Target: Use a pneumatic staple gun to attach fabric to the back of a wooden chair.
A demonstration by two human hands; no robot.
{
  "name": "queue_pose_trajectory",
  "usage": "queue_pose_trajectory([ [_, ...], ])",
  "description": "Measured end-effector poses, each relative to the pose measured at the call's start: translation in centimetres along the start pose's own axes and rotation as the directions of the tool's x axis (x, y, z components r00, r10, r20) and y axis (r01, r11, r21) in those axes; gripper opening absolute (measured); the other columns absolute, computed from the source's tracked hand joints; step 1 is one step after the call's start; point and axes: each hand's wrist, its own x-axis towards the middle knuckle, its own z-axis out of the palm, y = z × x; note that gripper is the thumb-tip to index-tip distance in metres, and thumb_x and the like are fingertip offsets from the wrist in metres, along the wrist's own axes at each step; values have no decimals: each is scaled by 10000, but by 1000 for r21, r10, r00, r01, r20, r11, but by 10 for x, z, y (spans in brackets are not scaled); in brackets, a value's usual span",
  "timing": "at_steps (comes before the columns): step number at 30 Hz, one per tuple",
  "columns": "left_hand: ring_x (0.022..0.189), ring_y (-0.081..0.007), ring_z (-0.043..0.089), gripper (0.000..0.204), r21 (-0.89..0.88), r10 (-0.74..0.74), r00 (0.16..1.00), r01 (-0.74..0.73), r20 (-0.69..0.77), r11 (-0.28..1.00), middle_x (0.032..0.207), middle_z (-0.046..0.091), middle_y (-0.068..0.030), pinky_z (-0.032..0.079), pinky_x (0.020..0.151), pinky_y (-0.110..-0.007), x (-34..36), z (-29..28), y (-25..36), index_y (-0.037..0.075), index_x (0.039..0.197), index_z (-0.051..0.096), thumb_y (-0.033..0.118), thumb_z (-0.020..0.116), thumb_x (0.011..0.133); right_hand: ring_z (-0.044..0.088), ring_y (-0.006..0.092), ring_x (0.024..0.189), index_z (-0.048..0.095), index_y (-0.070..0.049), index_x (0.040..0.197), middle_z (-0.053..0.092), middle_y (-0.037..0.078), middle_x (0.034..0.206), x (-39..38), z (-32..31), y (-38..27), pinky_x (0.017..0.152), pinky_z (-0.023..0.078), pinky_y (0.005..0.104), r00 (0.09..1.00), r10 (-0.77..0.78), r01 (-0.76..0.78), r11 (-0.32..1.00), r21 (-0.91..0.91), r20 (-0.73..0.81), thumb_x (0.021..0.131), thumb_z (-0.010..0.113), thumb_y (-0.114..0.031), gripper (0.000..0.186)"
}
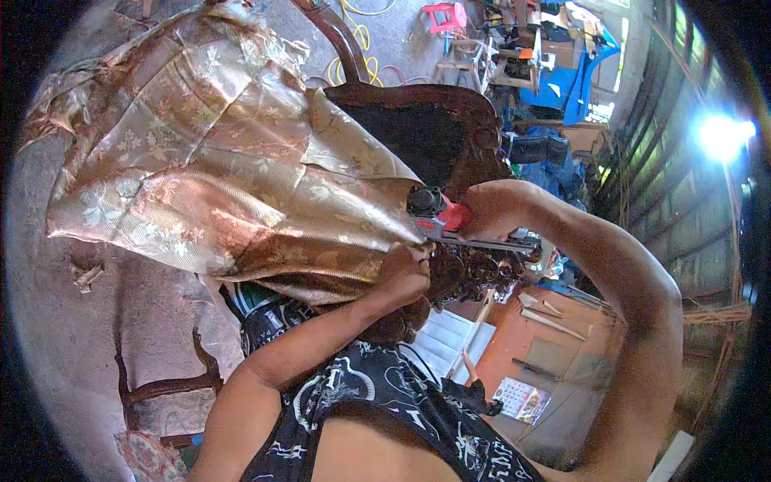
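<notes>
A dark carved wooden chair frame (474,120) stands in front of me. Gold floral fabric (241,177) is draped over its left part and spreads far out to the left. My right hand (494,209) is wrapped round a red and black staple gun (454,215), whose nose lies along the fabric's right edge. Just below the tool, my left hand (404,273) is closed on the edge of the fabric against the carved wood. The tip of the nose and the spot it touches are hard to make out.
At the far side are a red stool (443,16), a yellow hose (363,36) and a cluttered bench with a blue sheet (566,92). An orange-brown board (514,321) with a calendar (520,399) is at the lower right. Another wooden frame (173,389) stands lower left. A bright lamp (725,138) shines at right.
</notes>
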Motion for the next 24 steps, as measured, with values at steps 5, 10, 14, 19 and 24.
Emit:
queue_pose_trajectory([
  [5,770,-417,613,351,-59,17,999,-20,-45,998,808,651,-239,460,765,-498,-2,-3,7,1,1078,671,83,533,766,667,240,575,669,-64,884,657,103,621,-2,-2,-5,576,523,401,1000,-10,11,999,37,-23,845,600,-401,347],
  [10,772,-405,617,356,-46,59,995,-63,-78,997,820,657,-232,455,764,-484,-5,-1,4,-3,1094,669,81,525,779,669,243,582,666,-59,857,656,105,626,-5,-6,-8,580,525,397,1000,0,0,1000,-8,1,835,601,-388,336],
  [14,750,-370,632,329,3,122,987,-122,-101,992,785,646,-228,468,792,-496,-5,1,-1,49,1114,689,125,539,831,666,244,579,668,-52,815,651,103,609,-4,-3,-4,584,525,399,999,-33,34,999,43,-35,829,598,-389,344],
  [19,785,-395,608,369,-24,66,993,-68,-100,997,819,656,-226,449,768,-481,-4,2,4,-17,1101,664,70,525,770,668,239,576,669,-57,798,660,99,629,-3,-3,-4,579,529,391,1000,-5,5,1000,2,-15,821,594,-395,347],
  [24,726,-392,610,325,-44,93,988,-99,-122,994,783,639,-243,473,755,-482,-5,0,2,37,1106,691,123,561,822,668,235,575,666,-48,818,665,103,643,-2,-1,-5,565,523,389,1000,-16,16,1000,6,-10,817,592,-400,359],
])
